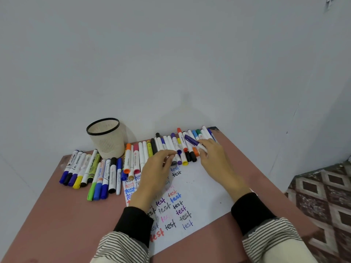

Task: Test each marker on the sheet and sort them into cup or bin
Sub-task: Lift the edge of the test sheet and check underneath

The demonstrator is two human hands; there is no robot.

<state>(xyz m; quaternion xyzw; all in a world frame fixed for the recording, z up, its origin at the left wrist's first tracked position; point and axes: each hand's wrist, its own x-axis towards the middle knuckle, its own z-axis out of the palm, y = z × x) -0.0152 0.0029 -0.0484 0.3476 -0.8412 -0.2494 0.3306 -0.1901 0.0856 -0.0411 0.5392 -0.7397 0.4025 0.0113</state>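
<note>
A white sheet (201, 186) covered with coloured "test" words lies on the brown table (57, 224). Along its far edge lies a long row of markers (144, 154). My right hand (214, 158) pinches a white marker with a purple cap (191, 140), lifted at an angle just above the right part of the row. My left hand (157, 168) hovers over the sheet's far edge. Its bent fingertips touch the markers in the middle of the row, beside a purple-tipped one (179, 151). A beige mesh cup with a black rim (106, 137) stands at the back left, with nothing visible inside it.
A second group of markers (89, 171) lies left of the sheet, in front of the cup. The table stands against a pale wall in a corner. A patterned floor (322, 196) shows past the table's right edge. No bin is in view.
</note>
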